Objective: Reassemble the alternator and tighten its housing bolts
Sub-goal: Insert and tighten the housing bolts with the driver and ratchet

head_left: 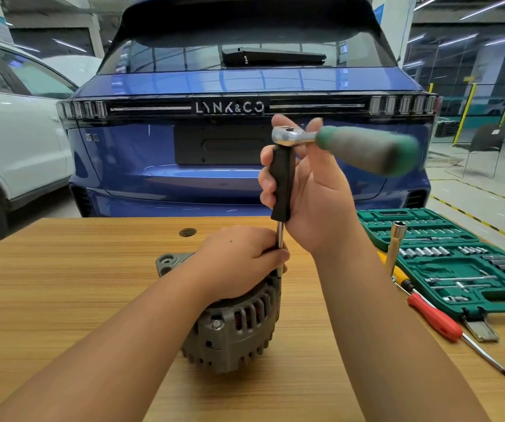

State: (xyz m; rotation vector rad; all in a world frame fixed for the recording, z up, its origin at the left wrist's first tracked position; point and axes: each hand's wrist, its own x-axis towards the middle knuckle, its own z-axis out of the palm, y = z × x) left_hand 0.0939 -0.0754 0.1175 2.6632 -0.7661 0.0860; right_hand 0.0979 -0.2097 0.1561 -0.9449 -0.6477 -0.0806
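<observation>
Both hands mid-table: left (pixel 239 260) on alternator (pixel 233 327), right (pixel 309 190) gripping driver (pixel 281 184).

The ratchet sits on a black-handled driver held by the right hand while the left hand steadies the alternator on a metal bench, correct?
Not quite: the head view shows a wooden bench, not metal. The rest holds: ratchet, driver, right hand, left hand, alternator.
</observation>
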